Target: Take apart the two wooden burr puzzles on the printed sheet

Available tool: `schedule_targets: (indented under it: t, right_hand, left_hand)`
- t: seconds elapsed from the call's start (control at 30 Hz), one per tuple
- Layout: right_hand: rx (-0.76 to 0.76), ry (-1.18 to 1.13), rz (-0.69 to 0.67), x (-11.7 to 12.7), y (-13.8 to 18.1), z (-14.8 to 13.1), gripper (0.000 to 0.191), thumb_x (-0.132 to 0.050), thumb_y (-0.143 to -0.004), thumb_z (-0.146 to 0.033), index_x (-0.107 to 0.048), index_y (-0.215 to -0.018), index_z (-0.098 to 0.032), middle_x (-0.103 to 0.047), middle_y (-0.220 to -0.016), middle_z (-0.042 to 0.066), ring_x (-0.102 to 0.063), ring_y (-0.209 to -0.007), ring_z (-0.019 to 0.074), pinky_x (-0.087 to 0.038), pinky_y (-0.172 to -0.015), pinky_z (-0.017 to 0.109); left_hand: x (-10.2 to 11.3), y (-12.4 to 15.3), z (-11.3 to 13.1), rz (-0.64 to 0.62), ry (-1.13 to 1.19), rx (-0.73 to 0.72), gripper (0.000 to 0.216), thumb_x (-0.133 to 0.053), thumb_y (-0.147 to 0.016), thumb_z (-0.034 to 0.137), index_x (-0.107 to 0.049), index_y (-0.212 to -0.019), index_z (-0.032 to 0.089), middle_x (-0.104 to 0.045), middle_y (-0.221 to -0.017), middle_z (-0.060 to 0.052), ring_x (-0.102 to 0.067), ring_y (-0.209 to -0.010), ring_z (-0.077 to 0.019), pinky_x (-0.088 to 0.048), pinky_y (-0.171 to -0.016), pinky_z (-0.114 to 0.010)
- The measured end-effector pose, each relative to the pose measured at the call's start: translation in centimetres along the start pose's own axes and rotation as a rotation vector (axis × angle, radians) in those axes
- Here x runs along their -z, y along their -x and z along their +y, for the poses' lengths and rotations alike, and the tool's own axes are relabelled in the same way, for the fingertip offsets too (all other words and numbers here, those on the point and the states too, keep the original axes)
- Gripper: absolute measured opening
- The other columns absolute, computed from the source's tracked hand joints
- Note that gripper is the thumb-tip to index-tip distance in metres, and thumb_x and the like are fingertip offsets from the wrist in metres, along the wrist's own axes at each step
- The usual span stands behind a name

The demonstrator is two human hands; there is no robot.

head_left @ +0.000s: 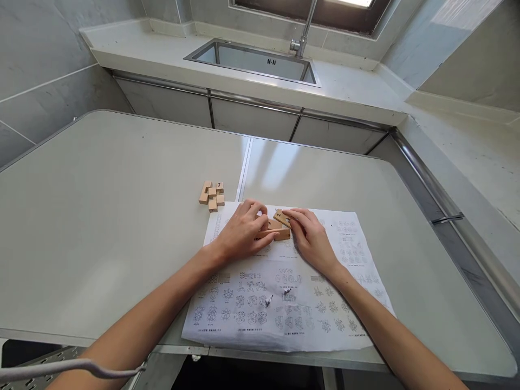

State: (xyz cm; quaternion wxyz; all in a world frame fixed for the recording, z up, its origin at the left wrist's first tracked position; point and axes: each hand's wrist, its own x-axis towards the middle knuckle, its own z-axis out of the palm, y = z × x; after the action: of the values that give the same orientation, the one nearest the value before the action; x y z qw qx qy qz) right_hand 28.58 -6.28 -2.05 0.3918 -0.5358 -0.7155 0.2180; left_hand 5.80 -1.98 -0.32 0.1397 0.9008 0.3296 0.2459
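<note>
Between my two hands, on the upper part of the instruction sheet point(284, 287), I see a few wooden puzzle pieces point(278, 227) pressed together. My left hand point(242, 230) lies curled over their left side, fingers bent around the pieces and thumb along the front edge of the long lower block. My right hand point(312, 238) closes on them from the other side, its fingertips point(293, 215) pinching the tilted upper piece, which carries a dark mark I cannot read. Both hands are gripping the same small cluster, which rests on the paper rather than being lifted.

Just beyond the sheet's top left corner, a second group of wooden blocks point(212, 195) sits on the bare counter point(101, 216), apart from my hands. The sheet is printed with rows of small diagrams and overhangs the near edge of the counter slightly. A seam point(245, 162) runs down the counter's middle toward the paper.

Farther back, a steel sink point(252, 59) with a tap point(303, 32) is set into a pale worktop, with grey tiles on the wall at left.
</note>
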Motion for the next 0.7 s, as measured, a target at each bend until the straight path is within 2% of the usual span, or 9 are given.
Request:
schedule_targets:
  t: [0.23, 0.57, 0.7]
  right_hand:
    - [0.019, 0.012, -0.012, 0.0, 0.1, -0.2, 0.029, -0.046, -0.109, -0.030, -0.068, -0.128, -0.029, -0.071, -0.129, 0.009, -0.061, -0.123, 0.0285, -0.049, -0.107, 0.052]
    - [0.020, -0.060, -0.085, 0.1, 0.1, -0.9, 0.029, -0.046, -0.110, -0.035, -0.068, -0.128, -0.031, -0.073, -0.123, 0.008, -0.063, -0.119, 0.0284, -0.053, -0.101, 0.050]
    - [0.023, -0.092, -0.118, 0.1, 0.2, -1.2, 0.029, -0.047, -0.110, -0.037, -0.068, -0.129, -0.031, -0.073, -0.124, 0.008, -0.062, -0.121, 0.0289, -0.054, -0.102, 0.050]
  left_hand:
    - [-0.1, -0.2, -0.1, 0.011, 0.109, 0.012, 0.021, -0.065, -0.098, 0.039, -0.059, -0.092, 0.020, -0.067, -0.101, -0.009, -0.055, -0.108, -0.0279, -0.049, -0.097, -0.044]
    - [0.8, -0.2, 0.5, -0.061, 0.241, -0.134, 0.016, -0.070, -0.094, 0.032, -0.061, -0.087, 0.022, -0.069, -0.097, -0.007, -0.057, -0.106, -0.0253, -0.051, -0.095, -0.041]
    - [1.1, -0.1, 0.7, -0.078, 0.239, -0.181, 0.012, -0.070, -0.090, 0.027, -0.060, -0.085, 0.022, -0.068, -0.107, -0.009, -0.057, -0.112, -0.0269, -0.052, -0.099, -0.043]
